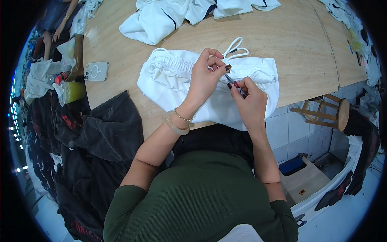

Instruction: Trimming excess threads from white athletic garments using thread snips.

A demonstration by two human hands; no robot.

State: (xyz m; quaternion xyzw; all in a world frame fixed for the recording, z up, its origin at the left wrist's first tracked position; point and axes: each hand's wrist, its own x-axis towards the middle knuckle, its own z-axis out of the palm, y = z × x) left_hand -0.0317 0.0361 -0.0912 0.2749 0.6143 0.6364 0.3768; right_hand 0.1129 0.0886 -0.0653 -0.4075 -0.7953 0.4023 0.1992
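Pinching a small pointed tool (228, 78), the right hand (252, 99) meets a white garment (219, 105) on the counter (298, 52), upper center of frame; the left hand's (204, 76) fingertips press together (their grip is hidden). The cloth looks light, soft, best held by its gathered waistband (180, 63).

A wide surface (298, 44) of pale wood-grain board has a plain cut near edge. By the right part of that edge, a round-seated, light brown wooden stool (342, 115) is near a floor (278, 131) of pale square tiles with thin joints. Far beyond the left edge, small bluish-white lights (18, 147) form a blurred, curving line.
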